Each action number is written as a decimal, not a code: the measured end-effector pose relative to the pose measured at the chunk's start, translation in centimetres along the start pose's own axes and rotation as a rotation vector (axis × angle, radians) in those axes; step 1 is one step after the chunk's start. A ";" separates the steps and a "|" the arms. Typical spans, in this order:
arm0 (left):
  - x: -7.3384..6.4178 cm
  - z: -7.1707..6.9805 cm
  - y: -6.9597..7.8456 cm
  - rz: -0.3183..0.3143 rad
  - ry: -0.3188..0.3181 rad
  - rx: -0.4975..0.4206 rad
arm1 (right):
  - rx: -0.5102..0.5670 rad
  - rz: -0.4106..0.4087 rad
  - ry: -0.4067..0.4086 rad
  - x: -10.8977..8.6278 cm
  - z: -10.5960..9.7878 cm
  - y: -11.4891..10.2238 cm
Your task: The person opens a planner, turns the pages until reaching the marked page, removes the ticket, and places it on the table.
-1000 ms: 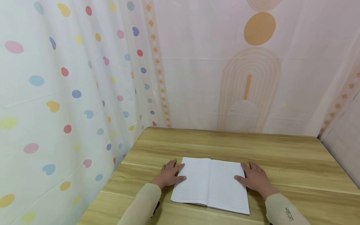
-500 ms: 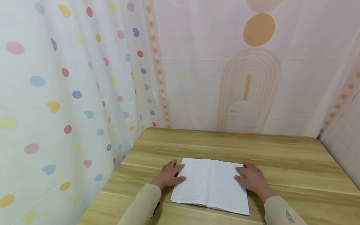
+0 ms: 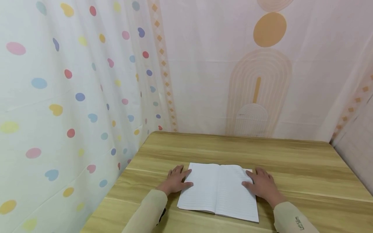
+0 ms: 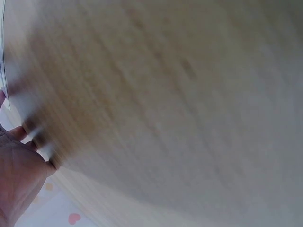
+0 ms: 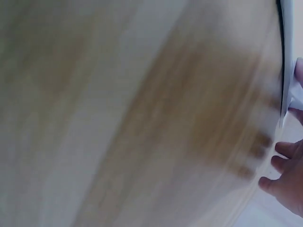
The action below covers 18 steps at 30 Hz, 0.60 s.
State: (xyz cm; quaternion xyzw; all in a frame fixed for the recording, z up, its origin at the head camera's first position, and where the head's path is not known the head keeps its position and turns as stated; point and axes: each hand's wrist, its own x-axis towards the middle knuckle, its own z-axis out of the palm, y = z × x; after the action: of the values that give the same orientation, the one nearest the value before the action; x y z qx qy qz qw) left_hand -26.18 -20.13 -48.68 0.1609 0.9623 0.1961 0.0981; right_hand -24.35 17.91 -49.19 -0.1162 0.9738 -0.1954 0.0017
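A lined notebook [image 3: 204, 187] lies spread on the wooden table, its white pages facing up. My left hand [image 3: 175, 181] rests at its left edge, thumb and forefinger on the page margin and the other fingers on the tabletop. At the right edge is my right hand [image 3: 263, 184], thumb on the page and forefinger at the upper outer corner. That corner of the top right page is bent up, baring a strip of the sheet beneath. Only part of the left hand [image 4: 21, 172] and right hand [image 5: 286, 182] shows in the wrist views.
The wooden table [image 3: 233, 149] reaches back to a pale patterned curtain [image 3: 201, 81]. On the left hangs a curtain with coloured dots and hearts [image 3: 58, 129]. A whitish wall [image 3: 356, 145] stands at the right.
My right forefinger slid inward over the page corner, then drew back outward a little. The corner of the top right page has curled up. The left hand has stayed in place.
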 end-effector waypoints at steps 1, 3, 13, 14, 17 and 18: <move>0.0 0.0 0.0 -0.002 -0.002 0.000 | -0.009 -0.015 0.014 0.1 0.0 -0.2; 0.0 0.2 -0.1 -0.005 -0.005 -0.002 | -0.027 -0.046 0.045 0.1 0.0 -0.5; 0.0 0.1 -0.1 -0.002 -0.009 -0.009 | 0.140 -0.069 0.160 0.4 -0.4 -1.7; 0.0 0.1 0.0 -0.003 -0.008 -0.009 | 0.203 -0.043 0.159 0.5 -0.5 -2.0; 0.0 0.0 0.0 -0.006 -0.007 -0.009 | 0.417 0.053 0.152 1.0 -1.1 -2.9; 0.0 0.0 0.0 -0.006 -0.006 -0.010 | 0.486 0.089 0.149 1.1 -1.4 -3.3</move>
State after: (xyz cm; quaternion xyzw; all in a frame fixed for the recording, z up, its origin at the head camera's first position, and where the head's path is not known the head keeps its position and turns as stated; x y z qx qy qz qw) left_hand -26.17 -20.13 -48.66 0.1582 0.9615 0.2000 0.1021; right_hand -24.73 15.21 -46.61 -0.0544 0.8999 -0.4314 -0.0336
